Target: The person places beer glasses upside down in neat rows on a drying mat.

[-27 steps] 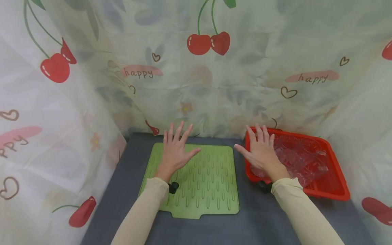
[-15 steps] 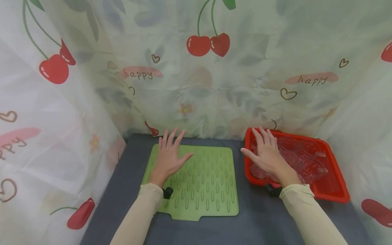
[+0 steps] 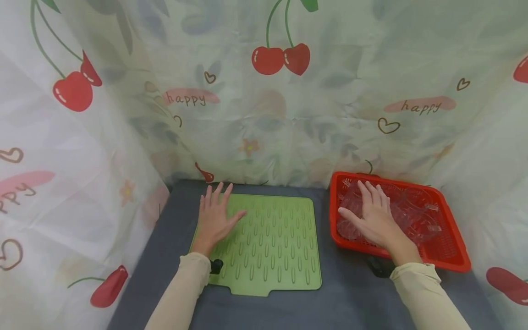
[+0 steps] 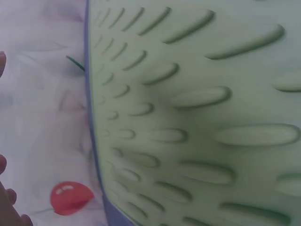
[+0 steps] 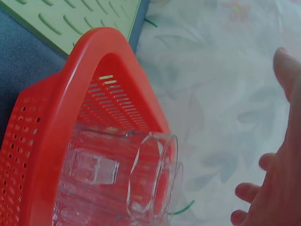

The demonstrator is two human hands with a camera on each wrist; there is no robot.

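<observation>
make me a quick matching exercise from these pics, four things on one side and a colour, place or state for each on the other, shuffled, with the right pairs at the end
Things
1. mat
2. basket
3. clear containers
4. left hand

Descriptions
A. transparent, inside something red
B. fingers extended, holding nothing
C. green and flat
D. red, with perforated walls

Right pairs: 1-C, 2-D, 3-A, 4-B

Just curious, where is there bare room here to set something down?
The right part of the green mat is bare. So are the dark table along the mat's near edge and a narrow strip between mat and red basket. Crowded: the basket, mostly taken up by clear cups.
</observation>
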